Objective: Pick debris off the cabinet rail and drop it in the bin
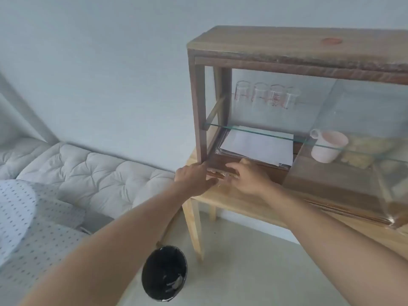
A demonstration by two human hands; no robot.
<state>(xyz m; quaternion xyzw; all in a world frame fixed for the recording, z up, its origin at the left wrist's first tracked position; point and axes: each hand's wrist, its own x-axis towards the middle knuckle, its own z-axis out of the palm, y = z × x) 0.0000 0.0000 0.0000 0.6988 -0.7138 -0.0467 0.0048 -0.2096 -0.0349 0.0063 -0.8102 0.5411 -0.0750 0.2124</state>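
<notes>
Debris (223, 173) lies pale on the cabinet's bottom rail (215, 172) between both hands — left hand (195, 177) flat, right hand (247, 176) fingers down on it, grip unclear; bin (164, 272) on the floor below.

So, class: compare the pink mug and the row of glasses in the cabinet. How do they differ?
The pink mug is opaque with a handle; the glasses are clear, handleless, with red markings. The mug stands alone on the bottom level, the glasses in a row at the back of the glass shelf. All stand upright.
</notes>
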